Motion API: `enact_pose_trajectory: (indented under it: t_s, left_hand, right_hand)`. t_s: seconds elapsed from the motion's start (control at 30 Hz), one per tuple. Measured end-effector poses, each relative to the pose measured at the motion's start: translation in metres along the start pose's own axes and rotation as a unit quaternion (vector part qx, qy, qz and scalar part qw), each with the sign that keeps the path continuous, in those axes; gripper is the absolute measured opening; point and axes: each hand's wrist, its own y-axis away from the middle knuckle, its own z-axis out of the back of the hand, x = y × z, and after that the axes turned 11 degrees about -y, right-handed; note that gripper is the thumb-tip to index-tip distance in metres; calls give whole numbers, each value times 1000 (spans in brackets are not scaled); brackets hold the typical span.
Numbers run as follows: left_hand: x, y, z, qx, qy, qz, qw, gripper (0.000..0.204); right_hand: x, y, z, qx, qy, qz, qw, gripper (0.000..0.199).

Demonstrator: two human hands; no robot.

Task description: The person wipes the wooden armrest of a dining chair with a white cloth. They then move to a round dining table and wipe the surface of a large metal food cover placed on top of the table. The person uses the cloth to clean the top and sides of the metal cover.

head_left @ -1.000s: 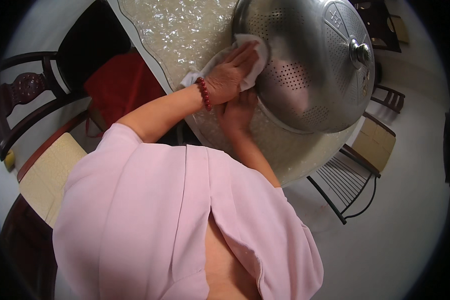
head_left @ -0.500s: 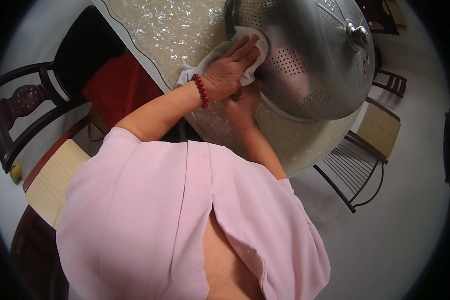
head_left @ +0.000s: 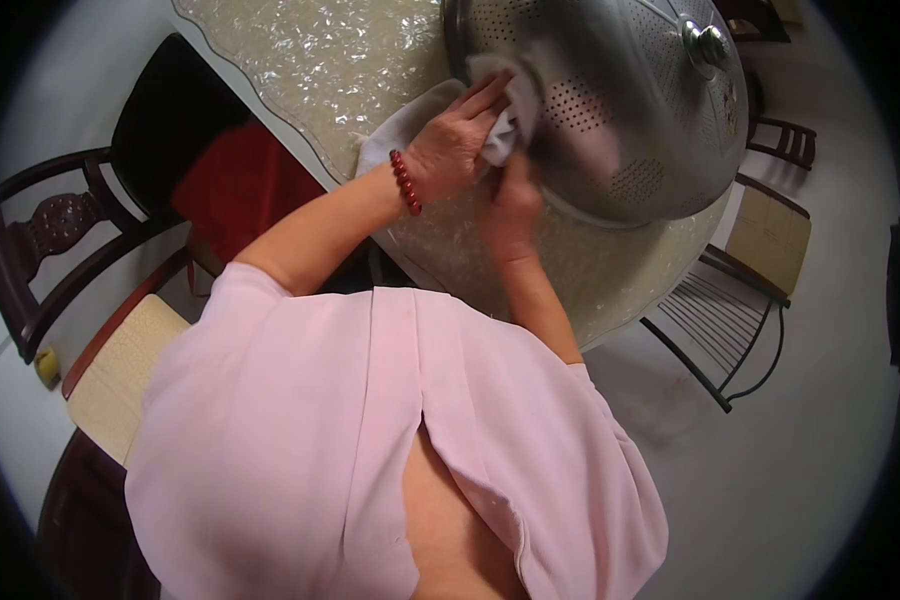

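A large silvery domed metal cover (head_left: 660, 110), pierced with groups of small holes and topped by a shiny knob (head_left: 708, 45), rests on the table at the upper right. At its near left side, a white cloth (head_left: 500, 140) is bunched against the metal. My left hand (head_left: 460, 135), wearing a red bead bracelet at the wrist, grips the cloth, with its fingers stretched toward the cover. My right hand (head_left: 512, 215) is closed at the cloth's lower edge, close to the cover's rim. Motion blurs it, and its fingertips are hidden.
The table (head_left: 320, 70) has a wavy-edged, glossy patterned top. Dark wooden chairs (head_left: 45, 230) stand at the left, beside a red cloth or bag (head_left: 240, 190). A dark metal-framed chair (head_left: 715, 325) and another padded seat (head_left: 767, 235) are at the right.
My right hand has shifted slightly right and down, away from my left hand. The cloth between them is more crumpled. My left hand has stayed nearly in place against the cover.
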Motion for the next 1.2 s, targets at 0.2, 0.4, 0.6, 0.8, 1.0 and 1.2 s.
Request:
enact_pose_trajectory:
  t_s: [0.2, 0.4, 0.6, 0.8, 1.0, 1.2]
  left_hand:
    - [-7, 14, 3, 83, 23, 35, 996, 43]
    - [-40, -27, 15, -72, 9, -155, 985, 53]
    - [-31, -34, -27, -42, -122, -194, 973, 47]
    - [-21, -5, -27, 54, -127, -160, 977, 47]
    - [-52, -45, -12, -17, -63, -217, 974, 58]
    - [-37, -39, -39, -31, -94, -212, 972, 44]
  right_hand:
    - [11, 8, 4, -22, -79, -63, 995, 42]
    - [33, -15, 58, -200, -30, 91, 975, 45]
    - [5, -21, 56, -182, 66, 85, 977, 53]
    - [-9, 8, 43, -105, -67, -69, 990, 49]
    - [23, -27, 76, -252, -304, -50, 918, 47]
    - [-3, -29, 70, -170, 63, 81, 980, 54]
